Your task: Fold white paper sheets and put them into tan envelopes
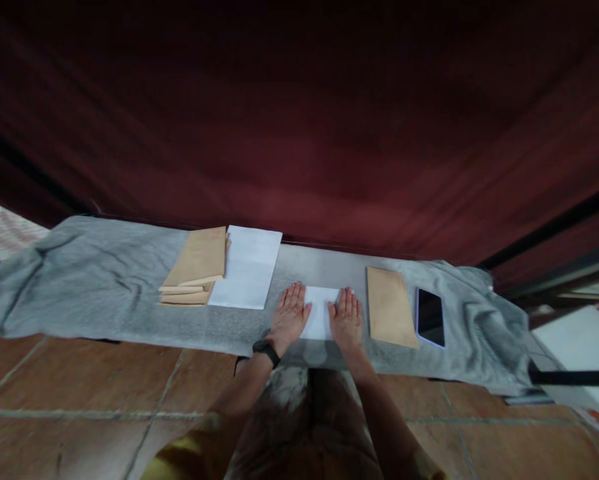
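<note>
A small white sheet of paper (320,315), which looks folded, lies on the grey cloth right in front of me. Flat on its left edge rests my left hand (290,315), fingers stretched out, with a dark watch on the wrist. On the right edge my right hand (346,320) presses down, also flat with fingers extended. Both palms cover parts of the paper's sides. Just right of my right hand is a single brown envelope (392,307). Farther left, larger white sheets (252,267) lie beside a stack of brown envelopes (199,257).
A phone (430,317) with a dark screen lies right of the single envelope. The grey cloth (104,280) drapes over a long narrow surface. A dark red curtain (304,153) hangs behind it. Tiled floor (104,387) shows in front, and a white board (584,347) at the far right.
</note>
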Motion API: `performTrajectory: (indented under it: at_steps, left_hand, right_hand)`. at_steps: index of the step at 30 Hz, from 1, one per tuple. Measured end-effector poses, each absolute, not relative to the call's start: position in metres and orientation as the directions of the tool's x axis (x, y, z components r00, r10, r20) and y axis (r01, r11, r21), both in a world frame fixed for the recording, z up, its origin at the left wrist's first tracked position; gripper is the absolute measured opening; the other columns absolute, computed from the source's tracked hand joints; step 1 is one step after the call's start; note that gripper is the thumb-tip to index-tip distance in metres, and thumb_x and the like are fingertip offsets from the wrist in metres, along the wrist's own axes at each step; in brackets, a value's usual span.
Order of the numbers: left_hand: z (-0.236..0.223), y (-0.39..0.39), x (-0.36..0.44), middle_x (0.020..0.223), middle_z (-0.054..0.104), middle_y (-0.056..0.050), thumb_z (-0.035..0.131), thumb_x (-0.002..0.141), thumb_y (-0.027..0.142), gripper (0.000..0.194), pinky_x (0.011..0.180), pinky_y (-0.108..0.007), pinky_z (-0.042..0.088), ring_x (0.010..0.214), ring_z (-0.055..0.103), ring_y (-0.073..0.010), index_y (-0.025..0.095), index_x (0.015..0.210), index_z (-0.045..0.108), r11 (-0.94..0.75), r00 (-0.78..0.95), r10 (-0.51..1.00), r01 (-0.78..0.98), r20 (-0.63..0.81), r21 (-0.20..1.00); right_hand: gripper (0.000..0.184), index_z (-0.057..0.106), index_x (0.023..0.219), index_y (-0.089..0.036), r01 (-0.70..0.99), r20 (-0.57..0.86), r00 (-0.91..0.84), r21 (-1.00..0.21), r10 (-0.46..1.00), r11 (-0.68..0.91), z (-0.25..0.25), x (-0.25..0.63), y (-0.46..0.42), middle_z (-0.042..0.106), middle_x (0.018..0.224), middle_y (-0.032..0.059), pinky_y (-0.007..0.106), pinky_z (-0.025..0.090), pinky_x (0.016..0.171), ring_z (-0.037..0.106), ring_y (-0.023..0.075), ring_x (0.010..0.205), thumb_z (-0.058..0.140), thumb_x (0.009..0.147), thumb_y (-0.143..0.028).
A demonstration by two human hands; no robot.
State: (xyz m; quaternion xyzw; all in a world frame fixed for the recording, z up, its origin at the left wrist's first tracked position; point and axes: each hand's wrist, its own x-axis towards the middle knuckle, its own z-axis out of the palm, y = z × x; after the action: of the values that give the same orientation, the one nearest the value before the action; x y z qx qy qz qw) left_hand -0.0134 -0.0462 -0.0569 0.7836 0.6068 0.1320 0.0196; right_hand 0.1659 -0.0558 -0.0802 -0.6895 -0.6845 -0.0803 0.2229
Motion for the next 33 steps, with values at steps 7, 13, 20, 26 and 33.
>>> performTrajectory:
  at_steps: [7,13,20,26,33]
  left_hand:
    - [-0.064,-0.052,-0.032,0.161,0.036,-0.017,0.029,0.101,0.031,0.060,0.124,-0.047,0.027,0.152,0.030,-0.0263,0.004,0.154,0.037,-0.186,0.139,0.960,0.965,0.244,0.183]
    - [-0.058,-0.066,-0.021,0.160,0.037,-0.018,0.032,0.100,0.029,0.061,0.124,-0.050,0.029,0.152,0.030,-0.0278,0.005,0.156,0.033,-0.173,0.108,0.951,0.963,0.290,0.209]
    - [-0.062,-0.108,0.007,0.161,0.038,-0.013,0.026,0.102,0.023,0.056,0.124,-0.043,0.031,0.152,0.029,-0.0209,0.009,0.155,0.035,-0.355,0.305,0.918,0.917,0.253,0.182]
    - [-0.065,-0.116,-0.021,0.159,0.039,-0.018,0.031,0.103,0.037,0.059,0.123,-0.045,0.032,0.151,0.033,-0.0260,0.005,0.152,0.040,-0.286,0.237,0.931,0.947,0.278,0.148]
    - [-0.069,-0.123,-0.040,0.158,0.043,-0.016,0.031,0.102,0.036,0.059,0.121,-0.048,0.035,0.148,0.038,-0.0272,0.011,0.155,0.037,-0.203,0.142,0.935,0.966,0.323,0.161]
  right_hand:
    - [0.063,0.037,0.153,0.002,0.970,0.366,0.140,-0.239,0.920,-0.052,-0.076,0.165,-0.055,0.041,0.155,0.0293,0.052,0.033,0.117,0.045,0.0344,0.142,0.032,0.107,-0.041]
    - [0.060,0.034,0.155,-0.002,0.961,0.360,0.105,-0.275,0.927,-0.002,-0.068,0.157,-0.067,0.040,0.157,0.0249,0.053,0.032,0.118,0.039,0.0319,0.147,0.026,0.107,-0.037]
    - [0.053,0.043,0.153,-0.011,0.947,0.322,-0.117,-0.248,0.940,0.203,-0.074,0.145,-0.112,0.043,0.158,0.0147,0.044,0.030,0.121,0.039,0.0237,0.147,0.028,0.107,-0.031]
    - [0.057,0.031,0.158,-0.010,0.961,0.429,-0.122,-0.176,0.895,0.215,-0.075,0.178,-0.136,0.042,0.158,0.0179,0.046,0.033,0.119,0.041,0.0263,0.146,0.036,0.107,-0.035]
    - [0.061,0.031,0.158,-0.009,0.975,0.436,-0.081,-0.154,0.896,0.163,-0.073,0.194,-0.155,0.044,0.156,0.0186,0.045,0.033,0.118,0.044,0.0277,0.143,0.035,0.107,-0.041]
